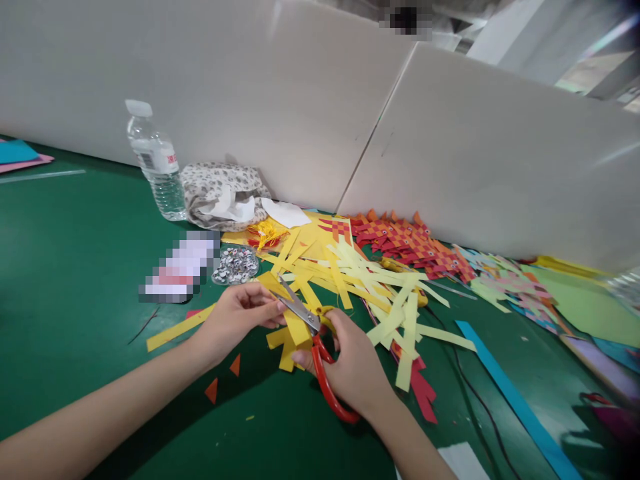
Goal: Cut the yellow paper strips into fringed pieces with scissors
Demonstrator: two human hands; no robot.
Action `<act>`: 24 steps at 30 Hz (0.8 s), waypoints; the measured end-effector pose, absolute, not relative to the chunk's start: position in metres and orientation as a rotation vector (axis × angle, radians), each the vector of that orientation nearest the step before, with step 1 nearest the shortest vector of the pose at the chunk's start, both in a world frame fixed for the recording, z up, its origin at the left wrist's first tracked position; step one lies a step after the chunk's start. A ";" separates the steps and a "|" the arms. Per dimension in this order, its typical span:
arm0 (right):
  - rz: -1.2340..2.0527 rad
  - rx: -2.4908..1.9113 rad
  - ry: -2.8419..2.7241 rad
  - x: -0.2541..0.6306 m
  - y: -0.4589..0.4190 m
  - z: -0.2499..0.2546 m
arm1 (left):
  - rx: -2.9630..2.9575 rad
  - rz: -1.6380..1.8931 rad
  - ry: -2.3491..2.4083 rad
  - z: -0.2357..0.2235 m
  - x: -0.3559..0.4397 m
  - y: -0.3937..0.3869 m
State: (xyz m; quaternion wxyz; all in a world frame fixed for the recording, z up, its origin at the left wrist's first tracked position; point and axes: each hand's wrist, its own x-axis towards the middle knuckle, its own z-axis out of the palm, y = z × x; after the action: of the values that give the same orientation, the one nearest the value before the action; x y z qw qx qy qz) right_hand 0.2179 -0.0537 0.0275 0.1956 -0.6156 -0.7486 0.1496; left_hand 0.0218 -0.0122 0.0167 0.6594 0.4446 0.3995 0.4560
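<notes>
My right hand [353, 360] grips a pair of scissors [324, 383] with red handles, its fingers in the loops. The slightly parted metal blades point up and left, across a yellow paper strip [299, 329]. My left hand [245, 310] pinches that strip between thumb and fingers, close to the blade tips. Short yellow pieces lie on the green table below the blades. Past my hands spreads a loose pile of yellow paper strips [345, 287] and pale green paper strips [407, 313]. Two small orange paper triangles [212, 391] lie near my left forearm.
A water bottle [157, 167], a patterned tissue pouch [225, 190], a blurred-out phone [183, 267] and a bag of googly eyes [236, 265] stand or lie at left. Woven red-orange paper fish [405, 240] are heaped by the grey partition [280, 93]. A blue strip [515, 397] lies right.
</notes>
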 end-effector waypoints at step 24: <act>0.350 -1.600 -2.017 0.219 -0.054 0.027 | 0.932 0.986 0.929 0.021 0.023 -0.014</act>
State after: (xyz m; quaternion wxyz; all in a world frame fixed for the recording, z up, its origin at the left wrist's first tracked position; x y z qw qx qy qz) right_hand 0.2186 -0.0537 0.0270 0.2683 -0.5931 -0.7479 0.1296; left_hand 0.0233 -0.0136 0.0213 0.6805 0.4154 0.4139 0.4393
